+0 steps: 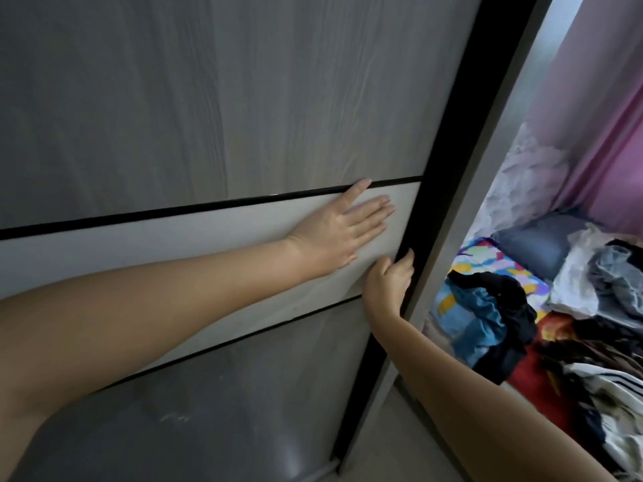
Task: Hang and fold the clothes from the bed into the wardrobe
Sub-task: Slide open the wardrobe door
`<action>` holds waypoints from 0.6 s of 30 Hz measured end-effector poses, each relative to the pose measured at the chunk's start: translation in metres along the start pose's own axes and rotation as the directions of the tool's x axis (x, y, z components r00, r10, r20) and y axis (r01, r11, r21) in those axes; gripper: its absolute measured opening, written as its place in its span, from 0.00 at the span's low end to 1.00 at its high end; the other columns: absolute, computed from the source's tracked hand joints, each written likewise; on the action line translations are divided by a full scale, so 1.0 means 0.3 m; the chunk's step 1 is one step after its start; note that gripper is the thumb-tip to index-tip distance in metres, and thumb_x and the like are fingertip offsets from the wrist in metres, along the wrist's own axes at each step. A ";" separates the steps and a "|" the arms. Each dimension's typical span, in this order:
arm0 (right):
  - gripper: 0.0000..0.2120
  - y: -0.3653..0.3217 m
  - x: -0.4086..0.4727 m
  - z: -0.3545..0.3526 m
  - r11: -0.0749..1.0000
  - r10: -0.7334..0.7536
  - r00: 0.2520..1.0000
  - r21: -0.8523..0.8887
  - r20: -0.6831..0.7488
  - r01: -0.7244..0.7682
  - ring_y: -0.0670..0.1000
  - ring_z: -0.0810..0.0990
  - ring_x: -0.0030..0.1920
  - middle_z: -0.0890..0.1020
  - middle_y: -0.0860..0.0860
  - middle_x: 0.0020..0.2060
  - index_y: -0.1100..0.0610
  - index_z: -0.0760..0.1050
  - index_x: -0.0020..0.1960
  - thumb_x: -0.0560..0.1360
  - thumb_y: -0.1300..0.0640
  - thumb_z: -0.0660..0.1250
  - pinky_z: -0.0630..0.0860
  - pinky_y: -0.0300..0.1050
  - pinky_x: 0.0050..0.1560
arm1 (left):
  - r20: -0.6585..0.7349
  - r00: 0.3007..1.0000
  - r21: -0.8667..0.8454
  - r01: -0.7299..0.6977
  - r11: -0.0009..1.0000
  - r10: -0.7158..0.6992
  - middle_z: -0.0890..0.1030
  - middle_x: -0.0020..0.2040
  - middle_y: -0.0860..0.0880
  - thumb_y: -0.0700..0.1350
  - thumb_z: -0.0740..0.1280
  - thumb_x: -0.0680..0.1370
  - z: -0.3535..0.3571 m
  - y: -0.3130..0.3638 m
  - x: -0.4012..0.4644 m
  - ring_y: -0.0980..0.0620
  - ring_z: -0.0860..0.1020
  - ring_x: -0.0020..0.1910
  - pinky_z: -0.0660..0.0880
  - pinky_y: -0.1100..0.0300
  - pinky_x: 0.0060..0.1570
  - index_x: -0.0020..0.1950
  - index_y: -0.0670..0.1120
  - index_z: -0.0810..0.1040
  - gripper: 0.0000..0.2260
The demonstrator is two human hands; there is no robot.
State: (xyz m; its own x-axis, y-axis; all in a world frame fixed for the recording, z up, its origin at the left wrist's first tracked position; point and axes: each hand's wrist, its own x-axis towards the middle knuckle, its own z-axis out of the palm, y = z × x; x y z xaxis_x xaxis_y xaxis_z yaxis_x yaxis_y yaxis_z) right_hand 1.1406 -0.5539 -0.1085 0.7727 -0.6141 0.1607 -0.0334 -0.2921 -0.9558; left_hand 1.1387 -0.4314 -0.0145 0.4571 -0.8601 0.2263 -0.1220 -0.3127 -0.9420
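Note:
The wardrobe's grey sliding door (208, 99) fills most of the view, with a pale band (174, 241) across its middle. My left hand (342, 226) lies flat on that band, fingers straight. Just below it, my right hand (389, 283) curls its fingers round the door's black right edge (438, 189). To the right, a heap of clothes (490, 318) in blue, black and white lies on the bed (480, 262), which has a colourful sheet. The inside of the wardrobe is hidden.
The wardrobe's grey side frame (476, 189) runs beside the door edge. A blue-grey pillow (536, 245) and more crumpled garments (602, 273) sit further back on the bed. A pink curtain (598, 133) hangs behind. Pale floor (410, 447) shows below.

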 end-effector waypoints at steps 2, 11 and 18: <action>0.26 -0.006 -0.051 0.012 1.000 -0.006 0.999 0.012 0.031 0.006 0.58 0.58 0.74 0.59 0.58 0.75 0.58 0.49 0.78 0.82 0.56 0.52 0.58 0.55 0.72 | -0.008 1.000 0.023 0.019 1.000 -0.019 0.44 0.78 0.40 0.58 0.44 0.82 0.002 -0.006 -0.055 0.41 0.43 0.77 0.35 0.34 0.65 0.78 0.43 0.44 0.30; 0.27 -0.070 -0.352 0.098 0.999 -0.023 0.992 0.048 0.127 0.017 0.55 0.59 0.74 0.59 0.54 0.75 0.55 0.50 0.78 0.82 0.52 0.55 0.60 0.57 0.72 | -0.037 0.997 0.023 0.062 0.998 -0.061 0.50 0.78 0.43 0.59 0.47 0.82 -0.009 -0.064 -0.392 0.43 0.48 0.77 0.41 0.34 0.67 0.78 0.46 0.50 0.28; 0.27 -0.094 -0.598 0.166 0.989 -0.146 0.959 0.007 0.243 0.148 0.52 0.63 0.72 0.62 0.52 0.73 0.53 0.53 0.77 0.81 0.50 0.58 0.65 0.49 0.68 | 0.021 0.992 0.034 0.127 0.991 -0.128 0.48 0.79 0.43 0.59 0.46 0.81 -0.015 -0.094 -0.707 0.42 0.46 0.77 0.41 0.32 0.68 0.78 0.46 0.47 0.29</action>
State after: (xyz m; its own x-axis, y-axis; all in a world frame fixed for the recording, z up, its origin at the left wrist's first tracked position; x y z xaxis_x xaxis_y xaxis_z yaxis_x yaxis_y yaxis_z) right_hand 1.0345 -0.3989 -0.1228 0.9001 -0.3678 0.2335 0.0864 -0.3746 -0.9232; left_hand 1.0411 -0.2418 -0.0348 0.4876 -0.8044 0.3394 -0.0331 -0.4054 -0.9135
